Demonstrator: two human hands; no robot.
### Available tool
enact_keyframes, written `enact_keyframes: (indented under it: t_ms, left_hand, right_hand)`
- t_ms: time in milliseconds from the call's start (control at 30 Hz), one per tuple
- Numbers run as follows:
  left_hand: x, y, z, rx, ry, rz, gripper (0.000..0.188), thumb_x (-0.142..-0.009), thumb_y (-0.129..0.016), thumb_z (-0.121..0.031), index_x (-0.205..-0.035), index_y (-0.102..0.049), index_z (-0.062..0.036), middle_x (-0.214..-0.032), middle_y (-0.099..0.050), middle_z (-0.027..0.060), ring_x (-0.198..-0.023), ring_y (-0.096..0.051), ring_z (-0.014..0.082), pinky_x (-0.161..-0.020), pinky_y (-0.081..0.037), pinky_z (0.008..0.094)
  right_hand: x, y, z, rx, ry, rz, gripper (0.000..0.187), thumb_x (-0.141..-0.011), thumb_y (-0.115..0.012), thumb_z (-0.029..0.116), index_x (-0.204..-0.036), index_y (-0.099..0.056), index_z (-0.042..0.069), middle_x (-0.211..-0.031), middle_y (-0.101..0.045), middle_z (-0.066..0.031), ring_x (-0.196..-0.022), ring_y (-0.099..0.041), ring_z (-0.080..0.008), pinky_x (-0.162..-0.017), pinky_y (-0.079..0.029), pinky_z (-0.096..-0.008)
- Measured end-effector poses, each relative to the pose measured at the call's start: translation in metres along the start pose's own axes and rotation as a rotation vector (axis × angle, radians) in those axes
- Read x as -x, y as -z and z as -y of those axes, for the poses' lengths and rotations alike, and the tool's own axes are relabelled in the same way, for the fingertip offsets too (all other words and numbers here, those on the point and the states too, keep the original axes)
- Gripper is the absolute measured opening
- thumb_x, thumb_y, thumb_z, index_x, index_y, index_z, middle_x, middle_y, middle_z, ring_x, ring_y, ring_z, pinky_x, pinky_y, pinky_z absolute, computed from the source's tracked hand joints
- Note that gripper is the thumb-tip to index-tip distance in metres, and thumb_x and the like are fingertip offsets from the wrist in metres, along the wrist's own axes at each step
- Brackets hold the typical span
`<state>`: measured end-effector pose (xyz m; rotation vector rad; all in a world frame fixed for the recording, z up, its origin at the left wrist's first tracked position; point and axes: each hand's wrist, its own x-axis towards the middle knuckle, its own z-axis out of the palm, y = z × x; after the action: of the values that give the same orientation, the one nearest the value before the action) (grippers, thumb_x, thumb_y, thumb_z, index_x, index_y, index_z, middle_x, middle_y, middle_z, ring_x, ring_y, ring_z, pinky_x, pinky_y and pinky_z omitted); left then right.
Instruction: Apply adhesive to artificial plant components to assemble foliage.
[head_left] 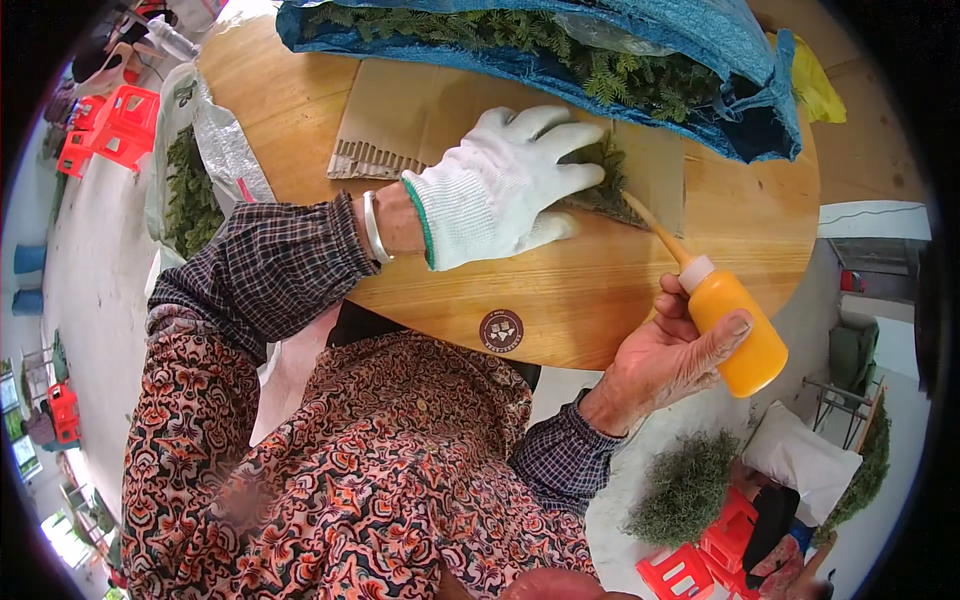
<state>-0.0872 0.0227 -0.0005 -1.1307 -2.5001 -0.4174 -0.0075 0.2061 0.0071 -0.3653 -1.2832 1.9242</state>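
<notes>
My left hand [505, 185], in a white knit glove with a green cuff edge, lies with spread fingers over a green fir-like sprig [612, 165]. The sprig rests on a flat piece of brown cardboard [395, 105], partly hidden under the glove. Bare fingers of my right hand [665, 355] wrap around a yellow squeeze bottle [735, 330]. Its long narrow nozzle points up and left, with the tip at the sprig's near edge; whether it touches I cannot tell.
A blue woven bag [740, 50] full of green sprigs lies along the far side of the round wooden table [560, 310]. At left stands a white sack [225, 150] of greenery. Red stools [125, 125] and a bundle of greenery [685, 485] are on the floor.
</notes>
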Motion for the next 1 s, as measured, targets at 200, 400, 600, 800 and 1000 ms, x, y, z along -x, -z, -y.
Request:
enact_keyframes:
  t_ms: [200,400,600,800,1000]
  left_hand:
    - [0.001,-0.01,0.005,-0.04,-0.041,-0.028,0.044,-0.081,-0.061,-0.035,-0.118,-0.058,-0.0112,-0.132,-0.05,0.008,-0.12,-0.045,0.0314,-0.085,-0.042,0.0474]
    - [0.001,-0.009,0.002,-0.063,-0.045,0.013,0.04,-0.08,-0.062,-0.034,-0.114,-0.06,-0.0123,-0.142,-0.041,0.0053,-0.12,-0.044,0.0317,-0.081,-0.045,0.0491]
    - [-0.005,-0.007,-0.001,-0.084,-0.05,-0.005,0.038,-0.08,-0.06,-0.034,-0.113,-0.059,-0.0135,-0.147,-0.036,0.0022,-0.126,-0.04,0.0299,-0.086,-0.044,0.0479]
    - [-0.008,-0.008,-0.006,-0.128,-0.065,-0.034,0.043,-0.077,-0.059,-0.036,-0.113,-0.06,-0.013,-0.145,-0.039,0.0012,-0.126,-0.039,0.0295,-0.09,-0.042,0.0476]
    - [-0.008,-0.012,-0.003,-0.097,-0.04,-0.011,0.043,-0.08,-0.059,-0.037,-0.115,-0.06,-0.0128,-0.139,-0.045,0.0027,-0.123,-0.041,0.0307,-0.089,-0.042,0.0505]
  right_hand:
    - [-0.002,0.0,-0.001,0.002,0.01,-0.008,0.046,-0.091,-0.063,0.037,-0.111,-0.045,-0.001,-0.075,-0.062,-0.0121,-0.06,-0.064,-0.0173,-0.053,-0.048,-0.0171]
    - [-0.007,0.009,0.002,0.005,0.007,-0.038,0.051,-0.089,-0.064,0.042,-0.111,-0.046,0.0,-0.075,-0.062,-0.0119,-0.059,-0.064,-0.018,-0.053,-0.049,-0.0179]
    - [-0.012,0.011,0.004,0.007,0.039,-0.088,0.055,-0.088,-0.063,0.048,-0.11,-0.047,0.0,-0.076,-0.062,-0.0118,-0.06,-0.064,-0.0185,-0.054,-0.05,-0.0193]
    - [-0.01,0.009,0.004,-0.035,0.021,-0.088,0.058,-0.088,-0.062,0.051,-0.11,-0.048,-0.001,-0.077,-0.062,-0.0118,-0.06,-0.064,-0.0186,-0.055,-0.05,-0.0194]
    - [-0.011,0.008,0.003,-0.035,0.025,-0.085,0.058,-0.087,-0.062,0.051,-0.11,-0.048,-0.001,-0.077,-0.062,-0.0123,-0.06,-0.064,-0.0185,-0.054,-0.049,-0.0192]
